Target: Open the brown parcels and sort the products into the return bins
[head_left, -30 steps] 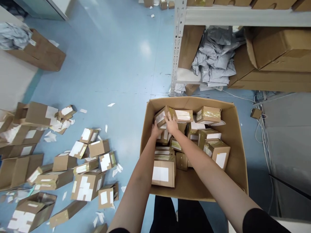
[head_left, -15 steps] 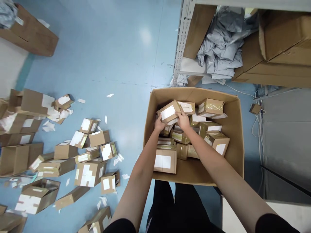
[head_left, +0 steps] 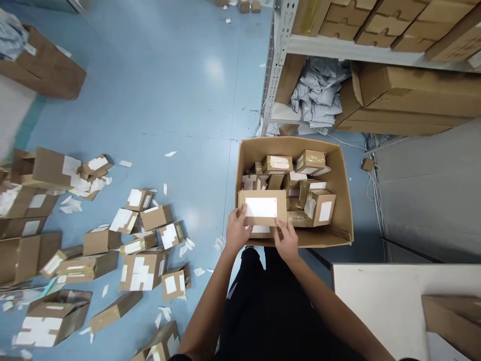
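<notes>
Between my two hands is a small cardboard box (head_left: pixel 280 208) with a white label on its upper face. My left hand (head_left: pixel 237 231) grips its left end, and my right hand (head_left: pixel 286 239) holds its lower right corner, fingers closed on it. The held box is above the near left part of a large open carton (head_left: pixel 342 200). Inside that carton lie several smaller taped boxes, among them a labelled box (head_left: pixel 323 206) on the right and a taped box (head_left: pixel 278 164) at the back. The held box hides part of the contents.
A metal shelf (head_left: pixel 278 65) with grey plastic mailers (head_left: pixel 319 93) and cartons stands behind at right. Several boxes (head_left: pixel 141 268) and paper scraps lie on the blue floor at left. A white table (head_left: pixel 379 301) is at lower right; cables (head_left: pixel 376 195) run beside the carton.
The held box has been lifted out of the pile and brought nearer to me, turning level. Both hands moved with it. The view has shifted, showing more of the shelf and white table.
</notes>
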{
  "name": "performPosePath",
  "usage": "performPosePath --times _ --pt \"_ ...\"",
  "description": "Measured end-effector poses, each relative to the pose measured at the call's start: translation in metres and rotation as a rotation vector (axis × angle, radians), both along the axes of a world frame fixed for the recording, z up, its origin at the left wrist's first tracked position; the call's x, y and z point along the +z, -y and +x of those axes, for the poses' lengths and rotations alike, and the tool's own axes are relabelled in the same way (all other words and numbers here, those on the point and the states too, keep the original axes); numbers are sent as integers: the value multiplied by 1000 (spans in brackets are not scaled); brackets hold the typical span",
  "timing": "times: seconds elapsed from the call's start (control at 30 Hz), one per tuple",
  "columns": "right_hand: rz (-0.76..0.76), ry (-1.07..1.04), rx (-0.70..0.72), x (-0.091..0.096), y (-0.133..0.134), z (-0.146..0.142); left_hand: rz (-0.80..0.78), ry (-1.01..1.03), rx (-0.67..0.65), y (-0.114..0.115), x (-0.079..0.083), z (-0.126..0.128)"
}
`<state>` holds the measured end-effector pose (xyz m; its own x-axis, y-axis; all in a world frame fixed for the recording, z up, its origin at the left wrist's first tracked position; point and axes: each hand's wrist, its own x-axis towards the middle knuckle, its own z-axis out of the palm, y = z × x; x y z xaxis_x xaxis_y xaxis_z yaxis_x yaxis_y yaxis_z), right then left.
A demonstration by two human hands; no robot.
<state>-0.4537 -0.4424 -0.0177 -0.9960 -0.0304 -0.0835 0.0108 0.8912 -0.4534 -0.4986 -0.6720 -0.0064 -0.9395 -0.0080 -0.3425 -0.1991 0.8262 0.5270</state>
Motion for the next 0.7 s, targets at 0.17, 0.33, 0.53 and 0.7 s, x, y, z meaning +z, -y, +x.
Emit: performPosePath --times 0.17,0.33,0.53,0.7 --pt "13 180 36 -6 -1 53 -20 252 -136 6 1 63" --pt "118 323 177 9 -1 41 -131 271 -132 7 4 77" --pt "212 319 163 32 10 14 -228 116 -177 14 27 54" --pt "174 50 61 58 2 -32 -148 -111 -136 -6 50 -2"
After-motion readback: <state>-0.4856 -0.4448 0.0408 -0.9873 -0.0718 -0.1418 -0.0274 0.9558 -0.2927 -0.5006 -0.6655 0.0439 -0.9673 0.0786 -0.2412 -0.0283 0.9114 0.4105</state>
